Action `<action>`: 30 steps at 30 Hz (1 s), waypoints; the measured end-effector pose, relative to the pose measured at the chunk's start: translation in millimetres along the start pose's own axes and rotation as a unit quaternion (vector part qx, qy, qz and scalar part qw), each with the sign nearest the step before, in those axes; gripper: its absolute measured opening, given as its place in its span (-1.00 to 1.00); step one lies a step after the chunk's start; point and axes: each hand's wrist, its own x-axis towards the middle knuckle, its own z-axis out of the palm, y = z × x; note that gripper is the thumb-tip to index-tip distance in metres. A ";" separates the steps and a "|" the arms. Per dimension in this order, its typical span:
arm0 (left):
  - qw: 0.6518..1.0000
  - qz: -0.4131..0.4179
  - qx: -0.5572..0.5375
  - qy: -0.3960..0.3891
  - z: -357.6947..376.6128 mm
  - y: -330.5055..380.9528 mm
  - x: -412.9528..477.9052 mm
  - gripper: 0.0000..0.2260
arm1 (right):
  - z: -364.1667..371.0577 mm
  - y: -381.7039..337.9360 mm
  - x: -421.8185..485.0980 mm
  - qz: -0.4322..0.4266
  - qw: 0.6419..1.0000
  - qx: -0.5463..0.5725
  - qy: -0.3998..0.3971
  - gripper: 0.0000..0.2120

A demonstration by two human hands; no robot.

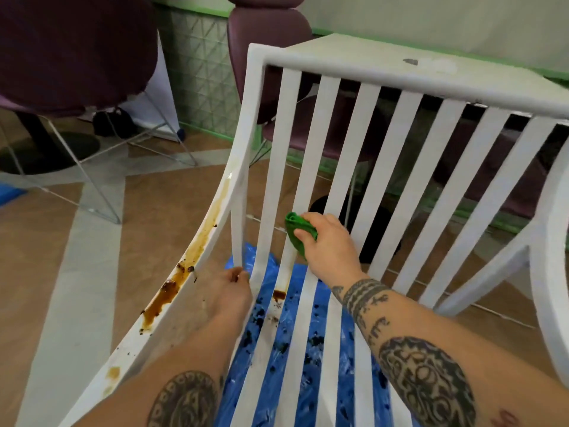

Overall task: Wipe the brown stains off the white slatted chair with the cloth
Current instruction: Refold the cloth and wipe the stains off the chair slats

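Note:
The white slatted chair fills the view, its slats running from the top rail down toward me. Thick brown stains run along its curved left frame rail, and a smaller brown patch sits on the second slat. My right hand holds a folded green cloth pressed against a slat above that patch. My left hand grips the chair's left edge where the frame meets the first slat.
A blue plastic sheet speckled with dark drips lies on the floor under the slats. Purple chairs with wire legs stand behind and to the left. A white table sits just beyond the chair's top rail.

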 end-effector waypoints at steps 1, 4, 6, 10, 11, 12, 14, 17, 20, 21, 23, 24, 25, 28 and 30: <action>1.000 -0.010 0.003 0.006 5.2 -4.5 9.9 -0.79 | 3.4 3.4 7.7 -0.007 1.000 -0.024 -0.001 -0.68; 0.998 -0.019 0.052 -0.017 17.2 -23.1 32.0 -0.78 | 16.6 14.4 20.1 -0.024 0.997 -0.070 0.026 -0.78; 0.997 -0.015 0.064 -0.034 21.5 -31.9 38.0 -0.86 | 24.7 18.0 22.2 -0.027 0.995 -0.082 0.051 -0.80; 0.997 -0.023 0.076 -0.026 18.0 -38.1 40.8 -0.88 | 46.2 25.6 7.2 0.023 0.997 -0.073 0.014 -0.81; 0.996 -0.029 0.076 -0.028 16.8 -37.9 41.8 -0.88 | 50.6 30.0 0.9 0.051 0.997 -0.064 0.002 -0.80; 0.996 -0.034 0.073 -0.030 15.9 -36.5 42.7 -0.87 | 52.1 35.1 -4.4 0.080 0.995 -0.051 0.000 -0.79; 0.996 -0.038 0.069 -0.030 15.2 -34.2 45.3 -0.90 | 48.3 43.6 -11.3 0.110 0.993 -0.037 0.016 -0.79; 0.997 -0.043 0.058 -0.025 15.5 -32.3 47.8 -0.87 | 37.1 40.6 -11.0 0.037 0.997 -0.038 0.050 -0.78; 0.996 -0.053 0.063 -0.019 15.1 -33.9 49.1 -0.81 | 36.9 31.5 3.1 0.000 0.998 -0.036 0.059 -0.78; 0.996 -0.054 0.066 -0.020 15.3 -34.3 49.6 -0.82 | 38.7 31.1 7.0 0.009 0.998 -0.039 0.057 -0.77; 0.996 -0.052 0.067 -0.019 14.8 -33.2 48.7 -0.84 | 45.6 32.6 7.5 0.027 0.997 -0.047 0.060 -0.76; 0.996 -0.050 0.066 -0.020 14.6 -32.6 48.8 -0.84 | 49.8 33.7 5.2 0.036 0.996 -0.053 0.056 -0.76; 0.996 -0.049 0.067 -0.022 13.9 -32.5 48.6 -0.84 | 55.9 34.6 1.1 0.047 0.996 -0.060 0.042 -0.78; 0.997 -0.036 0.066 -0.017 13.9 -32.2 45.6 -0.85 | 73.1 38.4 -10.1 0.104 0.992 -0.064 -0.014 -0.85; 0.997 -0.029 0.066 -0.010 13.6 -31.2 43.6 -0.86 | 73.6 43.5 -11.5 0.133 0.988 -0.081 -0.022 -0.87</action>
